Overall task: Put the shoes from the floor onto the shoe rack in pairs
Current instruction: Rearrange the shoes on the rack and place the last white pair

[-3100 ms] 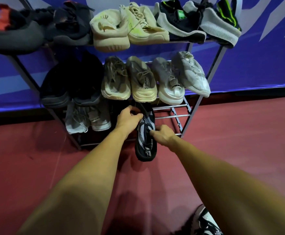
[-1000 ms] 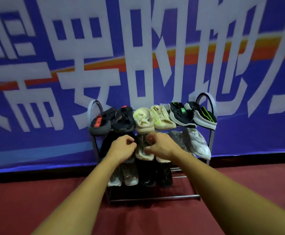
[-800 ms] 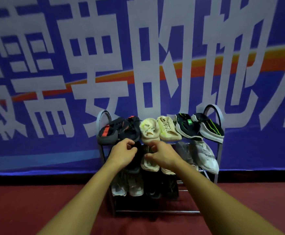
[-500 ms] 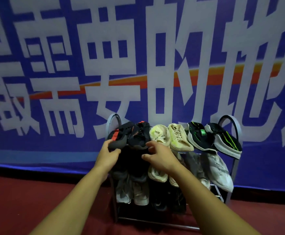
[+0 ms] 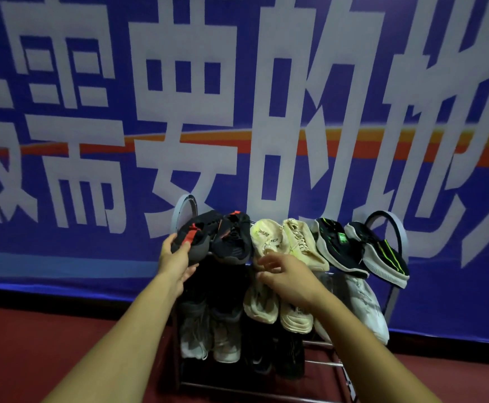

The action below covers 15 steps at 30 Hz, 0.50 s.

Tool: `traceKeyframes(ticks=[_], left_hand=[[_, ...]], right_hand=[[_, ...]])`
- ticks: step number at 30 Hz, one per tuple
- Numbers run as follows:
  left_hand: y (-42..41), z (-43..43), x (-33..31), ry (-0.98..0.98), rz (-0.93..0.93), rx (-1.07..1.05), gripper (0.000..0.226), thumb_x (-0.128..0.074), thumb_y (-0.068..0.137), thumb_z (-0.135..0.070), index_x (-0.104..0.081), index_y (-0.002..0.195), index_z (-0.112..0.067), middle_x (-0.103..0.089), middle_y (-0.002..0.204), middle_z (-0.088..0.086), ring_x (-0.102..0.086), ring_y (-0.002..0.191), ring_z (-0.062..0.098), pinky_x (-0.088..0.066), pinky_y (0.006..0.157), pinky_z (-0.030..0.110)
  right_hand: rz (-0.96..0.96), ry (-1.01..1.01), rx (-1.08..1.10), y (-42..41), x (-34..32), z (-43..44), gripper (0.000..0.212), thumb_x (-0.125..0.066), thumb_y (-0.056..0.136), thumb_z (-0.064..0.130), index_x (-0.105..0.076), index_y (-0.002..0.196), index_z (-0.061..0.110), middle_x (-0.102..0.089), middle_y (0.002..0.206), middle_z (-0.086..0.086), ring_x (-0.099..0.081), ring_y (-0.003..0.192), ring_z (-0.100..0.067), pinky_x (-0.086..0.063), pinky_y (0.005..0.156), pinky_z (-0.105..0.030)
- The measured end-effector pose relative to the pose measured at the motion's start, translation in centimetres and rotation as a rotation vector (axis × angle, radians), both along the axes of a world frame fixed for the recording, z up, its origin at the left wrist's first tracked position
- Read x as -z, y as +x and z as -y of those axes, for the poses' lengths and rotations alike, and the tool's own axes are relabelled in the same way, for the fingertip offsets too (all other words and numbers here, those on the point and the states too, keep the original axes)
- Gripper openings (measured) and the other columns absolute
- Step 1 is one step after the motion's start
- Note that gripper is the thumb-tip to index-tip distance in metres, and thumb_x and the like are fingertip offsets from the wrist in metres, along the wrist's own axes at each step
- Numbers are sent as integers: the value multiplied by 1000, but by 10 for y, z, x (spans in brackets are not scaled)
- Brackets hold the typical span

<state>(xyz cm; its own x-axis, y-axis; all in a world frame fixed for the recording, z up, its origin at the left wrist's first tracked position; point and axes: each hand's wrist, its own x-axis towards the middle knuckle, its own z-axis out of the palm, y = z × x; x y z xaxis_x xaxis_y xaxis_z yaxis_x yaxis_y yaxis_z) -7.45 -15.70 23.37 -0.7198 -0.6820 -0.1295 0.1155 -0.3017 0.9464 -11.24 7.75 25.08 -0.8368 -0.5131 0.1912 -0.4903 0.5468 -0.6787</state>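
Note:
A three-tier metal shoe rack [image 5: 394, 298] stands against the banner, its shelves full of shoes. On the top shelf sit a black pair with red tabs [image 5: 231, 237], a cream pair [image 5: 284, 242] and a black pair with green stripes [image 5: 362, 251]. My left hand [image 5: 176, 260] grips the toe of the leftmost black shoe [image 5: 190, 242] on the top shelf. My right hand [image 5: 286, 277] hovers with spread fingers in front of the cream pair, holding nothing. Beige [image 5: 278, 312] and white [image 5: 365, 306] shoes fill the middle shelf, grey [image 5: 208, 335] and black shoes the bottom.
A blue banner [image 5: 92, 170] with large white characters and an orange stripe covers the wall behind the rack. Dark red floor [image 5: 48, 353] spreads to the left and right of the rack. The bottom shelf has bare rails [image 5: 324, 363] at its right end.
The view has risen from the bottom shelf to the whole rack. My left hand has moved up and left onto the black shoe's toe. My right hand has opened before the cream pair.

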Motion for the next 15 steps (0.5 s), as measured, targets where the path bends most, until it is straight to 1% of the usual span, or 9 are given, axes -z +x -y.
traceKeyframes(ticks=[2,3,5,6,8,10,11,13,15], left_hand=[[1,-1,-1,11,-61,-34,43,-68,91,-27,-46,125,-40,-52,137,7,-65,105,29,-56,63,32],[2,-4,-3,17,-79,-47,46,-71,88,-27,-45,124,-39,-52,135,7,-65,105,29,-57,66,34],[6,-10,-9,20,-88,-69,60,-75,85,-27,-39,132,-36,-49,130,7,-65,102,28,-58,70,34],[7,-12,-11,24,-89,-78,67,-75,84,-27,-34,137,-33,-47,127,8,-65,99,29,-58,71,34],[10,-15,-17,97,-115,-94,73,-75,85,-24,-29,142,-23,-48,122,12,-65,94,29,-57,71,34],[13,-14,-21,214,-153,-72,62,-73,86,-21,-39,136,-7,-58,116,18,-68,91,29,-58,65,30],[16,-14,-22,210,-155,-51,52,-72,86,-20,-48,128,-1,-64,112,19,-69,88,27,-57,61,28],[20,-15,-20,77,-109,-32,35,-68,87,-21,-60,116,-2,-70,101,14,-69,80,21,-54,58,26],[25,-16,-19,-26,-85,-29,22,-64,88,-21,-65,105,-8,-70,93,9,-67,74,18,-52,58,27]], right_hand=[[32,-2,5,2,5,1,32,-67,85,23,-68,117,18,-71,108,2,-67,99,-13,-53,93,-34],[60,-5,9,3,7,0,31,-66,86,20,-69,116,17,-71,105,0,-68,93,-15,-55,88,-34],[145,-37,12,8,10,-1,29,-62,87,13,-68,115,12,-70,97,-3,-68,76,-16,-58,71,-32],[178,-56,11,11,11,-2,29,-60,88,9,-67,116,9,-70,94,-5,-66,70,-17,-56,67,-32],[223,-82,18,14,12,-3,30,-59,88,6,-66,117,6,-69,92,-9,-63,68,-18,-55,66,-34],[287,-129,13,17,12,-1,28,-57,90,3,-64,118,5,-66,92,-12,-61,69,-20,-53,63,-34],[344,-190,7,18,11,0,26,-56,92,1,-62,117,4,-63,92,-14,-59,68,-20,-51,60,-33],[465,-357,-1,20,7,1,23,-54,95,-2,-58,117,0,-58,95,-15,-55,65,-17,-46,57,-29],[522,-479,12,18,3,2,24,-57,96,3,-59,120,3,-63,99,-12,-61,69,-16,-50,65,-31]])
